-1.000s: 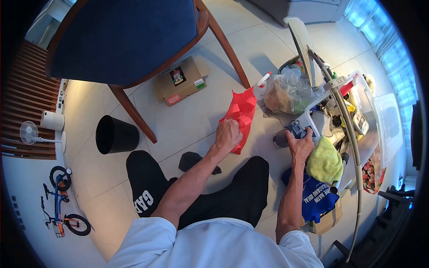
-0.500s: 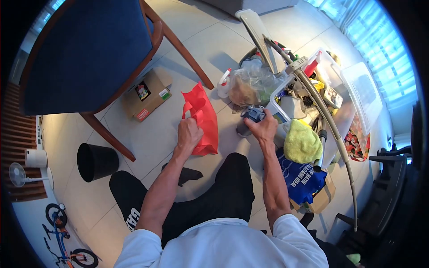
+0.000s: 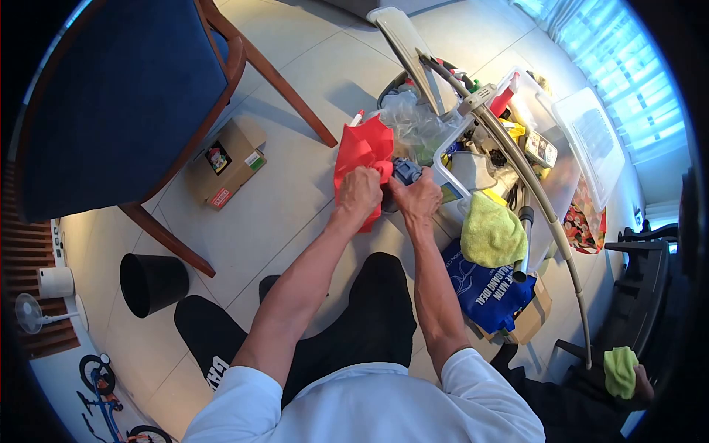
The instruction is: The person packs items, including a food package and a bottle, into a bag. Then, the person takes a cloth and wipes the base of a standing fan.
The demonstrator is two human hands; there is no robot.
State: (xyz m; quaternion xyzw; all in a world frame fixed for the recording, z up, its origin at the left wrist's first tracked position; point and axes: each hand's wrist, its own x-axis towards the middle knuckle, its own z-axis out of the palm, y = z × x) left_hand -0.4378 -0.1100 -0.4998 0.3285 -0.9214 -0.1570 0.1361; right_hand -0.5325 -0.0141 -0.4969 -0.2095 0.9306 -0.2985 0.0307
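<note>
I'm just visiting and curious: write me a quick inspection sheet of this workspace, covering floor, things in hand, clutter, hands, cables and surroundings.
Surface: pale tiled floor, bare in patches between things.
Things in hand: red bag and grey-blue object, close together.
Clutter: clear plastic bin crowded with items; yellow-green cloth at its near side; blue bag nearby.
Hands: left hand closed on the red bag; right hand gripping the grey-blue object.
Cables: nothing seen for certain.
Surroundings: chair, cardboard box, black bin, fan; seemingly another person's hand, lower right.
</note>
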